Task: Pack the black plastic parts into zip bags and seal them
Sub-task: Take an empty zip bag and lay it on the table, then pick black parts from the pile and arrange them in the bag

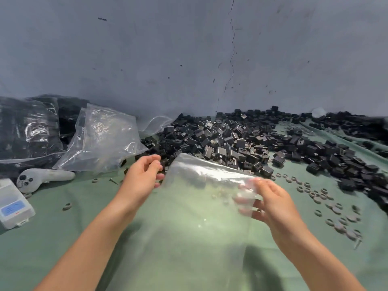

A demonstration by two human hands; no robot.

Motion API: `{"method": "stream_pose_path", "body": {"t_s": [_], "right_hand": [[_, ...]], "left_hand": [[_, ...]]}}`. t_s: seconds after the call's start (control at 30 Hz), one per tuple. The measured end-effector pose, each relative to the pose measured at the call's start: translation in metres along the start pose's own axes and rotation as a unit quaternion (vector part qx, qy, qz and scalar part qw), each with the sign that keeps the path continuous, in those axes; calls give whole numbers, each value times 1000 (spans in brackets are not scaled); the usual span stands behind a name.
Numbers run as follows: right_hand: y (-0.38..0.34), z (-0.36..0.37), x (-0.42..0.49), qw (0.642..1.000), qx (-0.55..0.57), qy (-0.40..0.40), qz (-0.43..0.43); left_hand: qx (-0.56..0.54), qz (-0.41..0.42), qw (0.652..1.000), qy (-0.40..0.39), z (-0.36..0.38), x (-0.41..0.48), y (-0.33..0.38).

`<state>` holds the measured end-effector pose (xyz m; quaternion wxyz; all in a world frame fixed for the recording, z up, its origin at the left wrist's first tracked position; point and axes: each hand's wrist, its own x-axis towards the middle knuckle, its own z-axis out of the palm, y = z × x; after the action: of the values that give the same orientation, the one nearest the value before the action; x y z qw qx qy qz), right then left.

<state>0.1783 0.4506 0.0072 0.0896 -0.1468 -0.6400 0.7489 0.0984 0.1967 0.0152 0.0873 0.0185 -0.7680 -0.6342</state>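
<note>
On a green cloth [63, 248], the right hand [273, 206] grips one side of a clear zip bag [199, 206]. The left hand [142, 175] curls at its other side; I cannot tell if it holds. The black plastic parts [231, 139] lie piled just behind.

Left hand [142, 175] and right hand [273, 204] hold a clear zip bag [199, 217] beside black parts [231, 139].

The zip bag [201, 206] is thin clear plastic film, glossy and creased. The black plastic parts [231, 141] look hard and matt; the green cloth [63, 248] under them is dull, and the grey wall [147, 49] scuffed, cracked.
</note>
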Motion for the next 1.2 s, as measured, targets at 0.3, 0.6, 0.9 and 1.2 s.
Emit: {"method": "stream_pose_path", "body": {"t_s": [0.3, 0.6, 0.9, 1.2], "right_hand": [[26, -62, -17, 976, 93, 160, 112], [16, -42, -17, 860, -418, 9, -293], [77, -33, 19, 711, -679, -135, -122], [81, -38, 45, 706, -681, -133, -141]], "left_hand": [[338, 220, 893, -200, 22, -53, -25], [436, 272, 756, -406, 51, -88, -63], [486, 278, 772, -301, 50, -75, -79], [452, 248, 820, -247, 52, -67, -84]]}}
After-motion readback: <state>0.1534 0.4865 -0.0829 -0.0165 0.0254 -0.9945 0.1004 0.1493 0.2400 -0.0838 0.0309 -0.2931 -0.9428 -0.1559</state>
